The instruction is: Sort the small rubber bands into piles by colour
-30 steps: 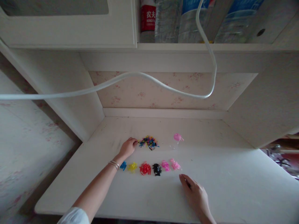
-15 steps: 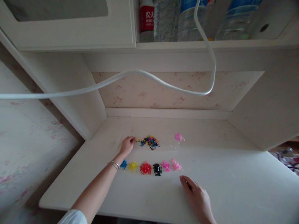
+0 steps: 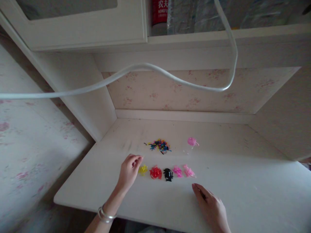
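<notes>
My left hand is closed in a pinch just left of the yellow pile of small rubber bands; anything between its fingertips is too small to make out. My right hand hovers in front of the row's right end, its thumb and forefinger together, contents hidden. Across the row lie a red pile, a black pile, a deep pink pile and a light pink pile. Behind them is a mixed-colour heap, with one black band at its left.
A pink bundle and bits of clear material rest on the white desk at the back right. A white cable hangs across the view. Above, a shelf holds bottles; side panels and a papered back wall enclose the desk.
My left hand has come back from the mixed heap's left edge toward the front row, now covering the blue pile. My right hand keeps its place by the row. The view has shifted slightly.
</notes>
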Demonstrator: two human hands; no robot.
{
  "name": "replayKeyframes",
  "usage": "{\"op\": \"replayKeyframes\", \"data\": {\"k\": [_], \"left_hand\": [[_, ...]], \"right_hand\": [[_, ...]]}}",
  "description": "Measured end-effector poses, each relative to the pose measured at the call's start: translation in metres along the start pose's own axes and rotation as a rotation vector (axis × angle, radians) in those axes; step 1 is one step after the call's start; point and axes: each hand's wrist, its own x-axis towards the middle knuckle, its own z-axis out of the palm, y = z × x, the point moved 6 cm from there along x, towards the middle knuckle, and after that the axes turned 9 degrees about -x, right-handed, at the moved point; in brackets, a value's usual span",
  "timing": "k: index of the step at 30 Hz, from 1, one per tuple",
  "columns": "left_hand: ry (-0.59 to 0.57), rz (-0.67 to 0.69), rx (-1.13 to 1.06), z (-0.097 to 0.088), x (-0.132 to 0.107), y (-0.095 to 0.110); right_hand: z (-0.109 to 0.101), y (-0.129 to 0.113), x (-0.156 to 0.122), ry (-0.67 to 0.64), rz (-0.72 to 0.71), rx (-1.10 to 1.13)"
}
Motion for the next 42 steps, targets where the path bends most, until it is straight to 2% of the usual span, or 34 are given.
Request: {"op": "replayKeyframes", "data": {"k": [3,6,12,17,22,28,31,36,38,42], "left_hand": [[0.096,0.059,0.055,-0.001,-0.037,-0.001],[0.124,0.086,0.160,0.005,-0.058,-0.007],[0.067,0.114,0.299,0.021,-0.063,-0.014],[0.052,0.076,0.211,0.021,-0.060,-0.017],[0.123,-0.047,-0.016,0.007,-0.067,-0.021],[0.213,-0.339,-0.250,-0.009,-0.084,-0.039],[0.261,-0.433,-0.351,-0.011,-0.086,-0.047],[0.267,-0.462,-0.444,-0.010,-0.083,-0.049],[0.273,-0.469,-0.462,-0.011,-0.084,-0.049],[0.276,-0.459,-0.491,-0.014,-0.083,-0.049]], "right_hand": [[0.002,0.001,0.001,-0.023,-0.002,-0.032],[0.003,0.001,0.001,-0.034,-0.002,-0.050],[0.003,0.000,0.000,-0.030,-0.007,-0.041],[0.002,-0.001,-0.001,-0.030,0.010,-0.025],[0.000,0.000,-0.001,-0.010,0.015,0.018],[-0.006,0.004,0.008,0.027,0.054,0.300],[-0.018,-0.022,0.011,0.048,-0.027,0.317],[-0.030,-0.111,0.022,-0.013,-0.285,0.111],[-0.025,-0.148,0.032,-0.058,-0.372,-0.042],[-0.005,-0.204,0.063,-0.103,-0.435,-0.171]]}}
